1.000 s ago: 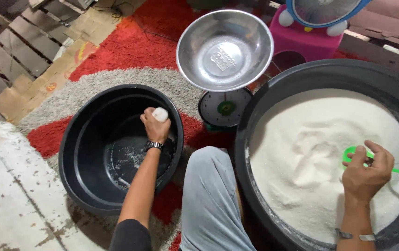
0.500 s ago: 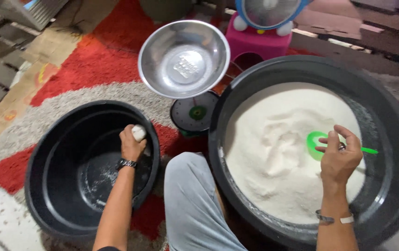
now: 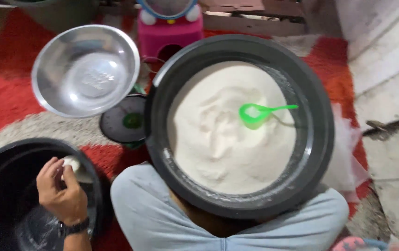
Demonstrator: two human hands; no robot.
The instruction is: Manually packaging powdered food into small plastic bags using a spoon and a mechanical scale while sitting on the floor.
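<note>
big dark tub (image 3: pixel 322 139) centre frame, filled with white powder (image 3: pixel 222 139) | black tub (image 3: pixel 4 153) lower left | steel bowl (image 3: pixel 85 69) upper left | left hand (image 3: pixel 62 193) lower left over black tub, fingers curled gripping small white lump (image 3: pixel 71 162) | green scoop (image 3: pixel 255 114) lying on powder, right of centre | right hand out of frame

A shiny steel bowl (image 3: pixel 86 69) sits above a round black scale base (image 3: pixel 124 124). Behind it stands a pink plastic stool (image 3: pixel 170 37). Everything rests on a red and grey rug (image 3: pixel 4 97), beside a white wall (image 3: pixel 385 69).
</note>
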